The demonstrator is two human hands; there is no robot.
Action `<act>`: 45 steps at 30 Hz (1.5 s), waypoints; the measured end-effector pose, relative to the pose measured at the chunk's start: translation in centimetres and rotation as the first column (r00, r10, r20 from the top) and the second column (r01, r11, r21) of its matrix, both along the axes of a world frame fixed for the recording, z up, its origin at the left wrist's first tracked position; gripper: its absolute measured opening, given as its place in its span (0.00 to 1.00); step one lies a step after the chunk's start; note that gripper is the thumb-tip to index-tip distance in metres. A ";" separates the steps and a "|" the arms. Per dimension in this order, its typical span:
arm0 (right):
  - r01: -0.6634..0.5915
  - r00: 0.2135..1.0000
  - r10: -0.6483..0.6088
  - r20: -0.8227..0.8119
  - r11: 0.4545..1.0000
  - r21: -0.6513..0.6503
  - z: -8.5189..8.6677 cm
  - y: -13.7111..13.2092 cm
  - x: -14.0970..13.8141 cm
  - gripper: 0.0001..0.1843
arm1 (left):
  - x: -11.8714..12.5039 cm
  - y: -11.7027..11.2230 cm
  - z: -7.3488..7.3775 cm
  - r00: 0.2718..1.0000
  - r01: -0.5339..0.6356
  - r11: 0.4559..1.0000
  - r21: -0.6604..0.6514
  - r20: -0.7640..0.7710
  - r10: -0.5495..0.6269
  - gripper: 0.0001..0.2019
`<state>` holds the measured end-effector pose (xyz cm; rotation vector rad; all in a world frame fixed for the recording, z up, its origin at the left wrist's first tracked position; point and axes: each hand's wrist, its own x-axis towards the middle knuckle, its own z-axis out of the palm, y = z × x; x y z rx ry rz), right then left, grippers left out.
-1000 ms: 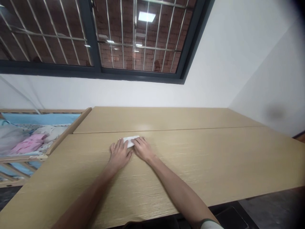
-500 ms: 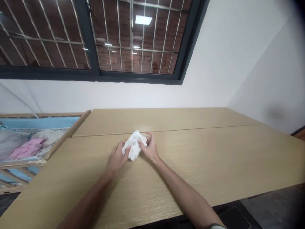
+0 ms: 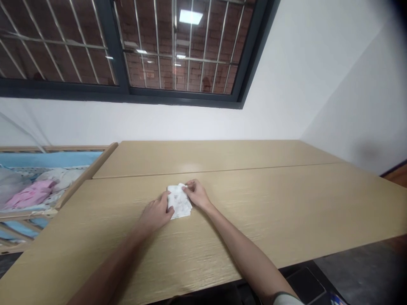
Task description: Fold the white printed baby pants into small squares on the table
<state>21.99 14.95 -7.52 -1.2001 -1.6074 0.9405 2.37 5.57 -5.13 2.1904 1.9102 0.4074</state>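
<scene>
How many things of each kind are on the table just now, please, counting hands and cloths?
Hands: 2, the left hand and the right hand, both gripping the cloth
Cloth: 1, white and folded, lying on the table
Total: 3

Our two bare arms enter from the lower edge and converge toward the middle. Our left forearm (image 3: pixel 108 271) runs in from the lower left, and our right forearm (image 3: pixel 241 254) from the lower right, both nearly straight. Our left hand (image 3: pixel 155 214) lies knuckles up, thumb (image 3: pixel 168 199) stretched forward and fingers curled in a grip. Our right hand (image 3: pixel 197 195) sits just beyond and beside it, wrist slightly bent, thumb and forefinger (image 3: pixel 187 189) closed in a pinch. A narrow gap separates the hands.
</scene>
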 end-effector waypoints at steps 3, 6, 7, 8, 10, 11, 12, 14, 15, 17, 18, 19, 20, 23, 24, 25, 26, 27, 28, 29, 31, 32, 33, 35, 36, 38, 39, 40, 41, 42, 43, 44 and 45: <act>-0.008 1.000 0.007 0.024 1.000 0.019 -0.5 0.4 0.1 0.16 | -0.2 0.1 -0.2 0.999 0.049 0.997 0.058 -0.026 -0.048 0.20; -0.024 0.998 0.021 0.052 0.998 0.065 -0.6 0.4 0.0 0.14 | -0.2 -0.1 0.0 0.996 0.083 0.985 0.150 -0.056 -0.075 0.16; -0.023 0.998 0.017 0.065 0.995 0.097 -0.4 0.3 0.0 0.13 | -0.1 -0.3 0.1 0.993 0.112 0.972 0.206 -0.057 -0.102 0.15; -0.024 0.997 0.013 0.082 0.989 0.144 -0.1 0.0 0.0 0.13 | 0.1 -0.5 0.2 0.988 0.157 0.951 0.265 -0.052 -0.148 0.14; -0.067 0.988 0.025 0.154 0.959 0.274 1.0 -0.8 0.0 0.15 | 0.6 -1.1 0.3 0.957 0.281 0.890 0.358 -0.037 -0.287 0.14; -0.121 0.976 0.048 0.215 0.933 0.338 1.7 -1.3 0.1 0.18 | 0.9 -1.5 0.3 0.934 0.343 0.861 0.375 -0.034 -0.357 0.14; -0.200 0.952 0.087 0.294 0.901 0.384 2.4 -1.9 0.2 0.20 | 1.4 -1.9 0.1 0.913 0.389 0.840 0.378 -0.037 -0.406 0.15; -0.398 0.863 0.196 0.465 0.831 0.389 3.7 -3.1 0.3 0.24 | 2.4 -2.8 -0.4 0.900 0.424 0.831 0.361 -0.067 -0.431 0.19; -0.491 0.806 0.259 0.533 0.795 0.357 4.2 -3.6 0.3 0.25 | 2.8 -3.2 -0.6 0.905 0.421 0.839 0.345 -0.091 -0.417 0.20; -0.642 0.686 0.389 0.615 0.722 0.258 4.8 -4.4 0.2 0.26 | 3.7 -3.9 -1.1 0.913 0.408 0.861 0.305 -0.142 -0.382 0.19; -0.692 0.633 0.446 0.633 0.693 0.205 4.8 -4.7 0.0 0.26 | 4.0 -4.2 -1.3 0.913 0.407 0.869 0.283 -0.165 -0.374 0.18; -0.725 0.592 0.491 0.639 0.671 0.156 4.7 -4.8 -0.1 0.26 | 4.2 -4.4 -1.3 0.910 0.410 0.874 0.262 -0.184 -0.371 0.18; -0.743 0.562 0.523 0.641 0.659 0.114 4.5 -4.8 -0.2 0.26 | 4.4 -4.5 -1.4 0.908 0.411 0.878 0.246 -0.196 -0.370 0.18; -0.739 0.535 0.543 0.647 0.672 0.048 3.7 -3.9 -0.4 0.27 | 4.5 -4.6 -1.1 0.912 0.396 0.891 0.221 -0.211 -0.353 0.21; -0.732 0.534 0.533 0.656 0.679 0.045 3.5 -3.5 -0.5 0.28 | 4.5 -4.5 -1.0 0.914 0.389 0.896 0.213 -0.214 -0.346 0.23; -0.727 0.531 0.521 0.669 0.686 0.043 3.3 -2.9 -0.5 0.28 | 4.4 -4.4 -0.9 0.915 0.383 0.901 0.203 -0.218 -0.340 0.24; -0.720 0.526 0.509 0.681 0.692 0.039 3.2 -2.4 -0.5 0.29 | 4.4 -4.4 -0.8 0.915 0.379 0.904 0.196 -0.223 -0.335 0.25; -0.712 0.524 0.500 0.690 0.702 0.032 3.2 -1.9 -0.4 0.29 | 4.3 -4.3 -0.7 0.915 0.377 0.906 0.194 -0.229 -0.332 0.25; -0.700 0.525 0.495 0.693 0.714 0.021 3.2 -1.4 -0.4 0.29 | 4.3 -4.3 -0.6 0.912 0.381 0.904 0.194 -0.238 -0.333 0.26; -0.686 0.530 0.494 0.689 0.728 0.006 3.2 -1.0 -0.4 0.30 | 4.3 -4.2 -0.6 0.909 0.386 0.901 0.195 -0.248 -0.336 0.27; -0.654 0.546 0.495 0.676 0.756 -0.025 3.4 -0.4 -0.3 0.31 | 4.3 -4.2 -0.6 0.901 0.398 0.897 0.194 -0.267 -0.342 0.30; -0.642 0.552 0.493 0.673 0.766 -0.035 3.4 -0.2 -0.3 0.31 | 4.3 -4.1 -0.7 0.899 0.399 0.897 0.190 -0.272 -0.342 0.30; -0.634 0.553 0.490 0.674 0.772 -0.042 3.5 -0.1 -0.3 0.32 | 4.3 -4.1 -0.7 0.900 0.396 0.899 0.188 -0.274 -0.339 0.31; -0.623 0.548 0.478 0.686 0.781 -0.046 3.4 0.1 -0.3 0.33 | 4.2 -4.0 -0.9 0.905 0.385 0.904 0.187 -0.271 -0.329 0.31; -0.617 0.548 0.470 0.692 0.786 -0.046 3.3 0.2 -0.3 0.33 | 4.2 -4.0 -0.9 0.906 0.382 0.905 0.187 -0.269 -0.327 0.31; -0.603 0.554 0.456 0.697 0.797 -0.042 2.9 0.4 -0.2 0.35 | 4.0 -3.8 -0.9 0.908 0.381 0.906 0.185 -0.262 -0.328 0.30; -0.596 0.559 0.449 0.697 0.802 -0.038 2.7 0.5 -0.2 0.35 | 3.9 -3.8 -0.9 0.911 0.377 0.907 0.185 -0.250 -0.328 0.29; -0.590 0.565 0.442 0.696 0.807 -0.034 2.5 0.6 -0.2 0.36 | 3.9 -3.7 -0.9 0.917 0.371 0.910 0.188 -0.231 -0.326 0.28; -0.582 0.571 0.435 0.696 0.812 -0.029 2.3 0.7 -0.1 0.37 | 3.8 -3.7 -0.9 0.923 0.362 0.912 0.193 -0.208 -0.322 0.27; -0.576 0.577 0.428 0.696 0.817 -0.025 2.1 0.8 -0.1 0.37 | 3.7 -3.6 -1.0 0.930 0.352 0.914 0.202 -0.183 -0.318 0.27; -0.569 0.583 0.421 0.694 0.822 -0.021 1.9 0.9 -0.1 0.38 | 3.7 -3.6 -1.1 0.936 0.342 0.915 0.212 -0.160 -0.313 0.26; -0.564 0.589 0.417 0.692 0.826 -0.017 1.7 1.0 0.0 0.38 | 3.7 -3.6 -1.2 0.940 0.334 0.916 0.222 -0.142 -0.309 0.26; -0.558 0.598 0.412 0.688 0.830 -0.013 1.6 1.1 0.1 0.38 | 3.7 -3.5 -1.3 0.944 0.328 0.916 0.233 -0.128 -0.305 0.25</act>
